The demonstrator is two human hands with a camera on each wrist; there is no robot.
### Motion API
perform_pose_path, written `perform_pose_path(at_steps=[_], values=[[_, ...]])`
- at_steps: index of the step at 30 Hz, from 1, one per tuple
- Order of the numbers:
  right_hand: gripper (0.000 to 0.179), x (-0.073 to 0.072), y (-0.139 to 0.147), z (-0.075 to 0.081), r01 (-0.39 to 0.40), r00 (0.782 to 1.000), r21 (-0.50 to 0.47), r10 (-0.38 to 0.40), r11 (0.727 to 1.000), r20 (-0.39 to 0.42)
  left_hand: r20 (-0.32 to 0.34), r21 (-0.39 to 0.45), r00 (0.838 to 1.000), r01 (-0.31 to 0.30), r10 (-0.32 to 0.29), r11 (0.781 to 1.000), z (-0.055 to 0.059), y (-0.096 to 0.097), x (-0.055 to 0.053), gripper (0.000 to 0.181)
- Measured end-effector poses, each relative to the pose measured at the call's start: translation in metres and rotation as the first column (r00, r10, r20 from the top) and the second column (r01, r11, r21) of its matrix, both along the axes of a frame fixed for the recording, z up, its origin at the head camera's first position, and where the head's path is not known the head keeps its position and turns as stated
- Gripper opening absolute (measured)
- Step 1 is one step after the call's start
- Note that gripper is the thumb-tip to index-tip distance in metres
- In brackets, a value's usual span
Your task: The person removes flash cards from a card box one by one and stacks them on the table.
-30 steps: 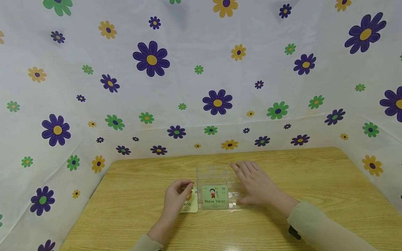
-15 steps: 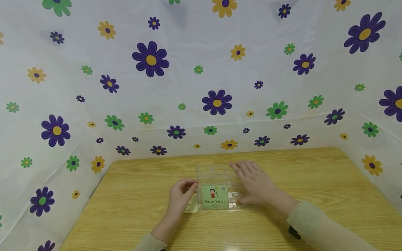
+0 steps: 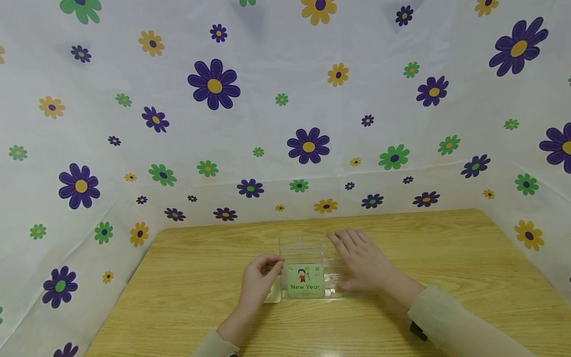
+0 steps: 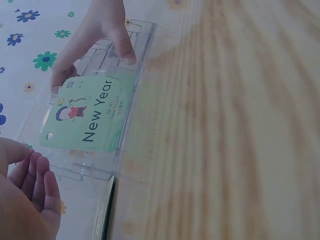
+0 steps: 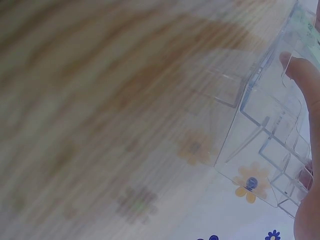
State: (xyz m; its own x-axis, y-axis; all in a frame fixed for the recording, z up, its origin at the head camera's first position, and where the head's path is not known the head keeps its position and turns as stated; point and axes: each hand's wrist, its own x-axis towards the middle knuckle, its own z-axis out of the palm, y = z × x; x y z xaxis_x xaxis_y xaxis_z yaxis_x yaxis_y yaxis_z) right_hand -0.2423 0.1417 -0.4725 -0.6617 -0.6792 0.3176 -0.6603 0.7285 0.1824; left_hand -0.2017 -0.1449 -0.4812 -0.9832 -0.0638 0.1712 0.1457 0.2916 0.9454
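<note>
Over on the left, the left hand (image 3: 260,282) has slid rightward since a second ago, and its thumb and fingertips, drawn close together, now come right up to the left edge of the clear holder (image 3: 302,255); whether they pinch that edge or merely brush it, I honestly can't tell, even from the left wrist view. Below that hand lies the pale green card (image 3: 273,294), near-left of the holder, and look how much of it has gone under the hand: a second ago "ero" could be read on it, now barely part of a letter peeks out. Moving right, the green New Year card (image 3: 305,281) hasn't budged, sitting in the near-left part of the holder, "New Year" in big dark letters beneath a cartoon figure in red, with smaller lines under the title too fine to make out and a little square code at its far-right corner. And on the right, the right hand (image 3: 363,260) hasn't shifted either, spread wide across the holder's right part, thumb on the near side, fingers reaching to the far side, gripping it on the wooden table (image 3: 200,282), flowered cloth (image 3: 267,59) behind.
</note>
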Motion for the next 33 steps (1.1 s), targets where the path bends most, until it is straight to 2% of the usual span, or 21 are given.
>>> perform_pose_path(at_steps=[8, 15, 33], values=[[0.126, 0.0016, 0.0004, 0.0008, -0.003, 1.0, -0.005, 0.003, 1.0, -0.003, -0.005, 0.005, 1.0, -0.013, 0.013, 1.0, -0.0007, 0.0009, 0.0016, 0.009], [0.126, 0.0025, 0.0007, 0.0009, -0.002, 1.0, -0.001, 0.002, 1.0, -0.017, -0.027, 0.035, 1.0, 0.001, 0.0, 0.999, -0.0008, 0.0016, 0.0045, 0.011], [0.125, 0.0013, -0.0007, 0.0014, -0.014, 0.999, -0.009, 0.014, 1.0, -0.042, -0.019, -0.028, 1.0, -0.002, 0.001, 1.0, -0.0025, 0.0032, 0.0054, 0.007]])
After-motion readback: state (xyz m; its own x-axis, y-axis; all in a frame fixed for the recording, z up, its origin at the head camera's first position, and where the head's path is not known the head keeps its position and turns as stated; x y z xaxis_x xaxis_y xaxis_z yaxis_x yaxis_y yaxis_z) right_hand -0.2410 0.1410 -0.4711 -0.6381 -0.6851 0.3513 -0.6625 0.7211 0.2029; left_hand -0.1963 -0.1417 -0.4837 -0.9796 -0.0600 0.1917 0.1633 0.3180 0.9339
